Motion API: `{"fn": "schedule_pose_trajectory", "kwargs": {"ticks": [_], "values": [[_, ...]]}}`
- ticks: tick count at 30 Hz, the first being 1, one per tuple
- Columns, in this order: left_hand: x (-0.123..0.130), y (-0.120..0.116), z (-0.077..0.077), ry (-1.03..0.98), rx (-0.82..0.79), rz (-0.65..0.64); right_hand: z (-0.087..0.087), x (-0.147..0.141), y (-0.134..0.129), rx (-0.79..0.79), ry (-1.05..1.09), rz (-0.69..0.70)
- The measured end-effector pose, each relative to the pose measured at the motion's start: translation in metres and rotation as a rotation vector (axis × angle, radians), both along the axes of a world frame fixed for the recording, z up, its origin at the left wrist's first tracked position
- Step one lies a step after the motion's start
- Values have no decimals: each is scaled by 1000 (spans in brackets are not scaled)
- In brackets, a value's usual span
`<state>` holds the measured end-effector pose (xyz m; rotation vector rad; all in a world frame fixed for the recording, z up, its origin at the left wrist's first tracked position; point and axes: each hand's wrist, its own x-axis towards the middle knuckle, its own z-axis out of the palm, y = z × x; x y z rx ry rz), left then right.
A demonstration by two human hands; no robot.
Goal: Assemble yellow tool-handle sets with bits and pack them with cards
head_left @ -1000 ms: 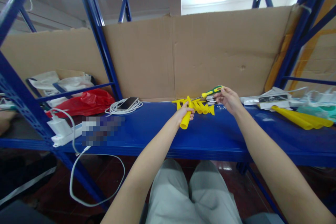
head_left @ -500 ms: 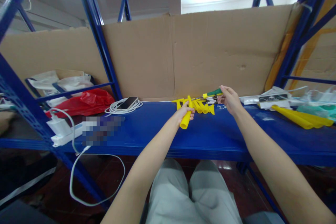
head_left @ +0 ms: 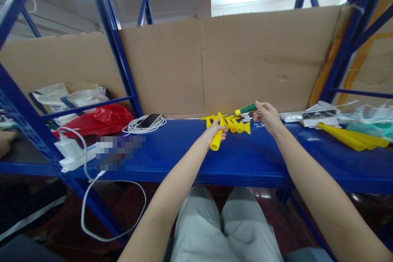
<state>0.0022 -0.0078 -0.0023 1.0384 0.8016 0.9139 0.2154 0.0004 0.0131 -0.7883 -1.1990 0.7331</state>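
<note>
My left hand (head_left: 215, 130) is closed around a yellow plastic tube (head_left: 215, 143), whose open round end faces down toward me. The tube's far end tilts up and away, past my fingers. With pinched fingertips, my right hand (head_left: 267, 117) grips the back of a green-and-yellow handled screwdriver (head_left: 247, 109). Its thin shaft points left to the upper part of the tube; whether the tip touches or enters it I cannot tell. Several more yellow plastic pieces (head_left: 238, 126) lie just behind and right of the tube. Beside them are slim black-and-white sticks (head_left: 247, 117).
A blue shelf top (head_left: 178, 151) carries everything, with a cardboard sheet (head_left: 245, 57) standing behind. To the left are a phone (head_left: 149, 120) on a coiled white cable, a red plastic bag (head_left: 98, 120) and a power strip (head_left: 73, 161). Long yellow pieces (head_left: 350, 136) lie at right.
My right hand and the screwdriver have shifted slightly left, bringing the handle closer to the tube. My left hand and the tube have barely moved.
</note>
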Motion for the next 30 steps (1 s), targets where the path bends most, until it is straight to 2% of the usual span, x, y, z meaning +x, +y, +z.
{"fn": "schedule_pose_trajectory", "kwargs": {"ticks": [7,16,22,30], "values": [[0,-1,1,44,9,-19,-1,1,3,-40,27,-88],[1,-1,1,28,8,-9,4,0,-3,-52,67,86],[1,0,-1,30,12,-21,0,1,2,71,36,-48],[1,2,-4,48,28,-52,-1,2,5,55,42,-132]]}}
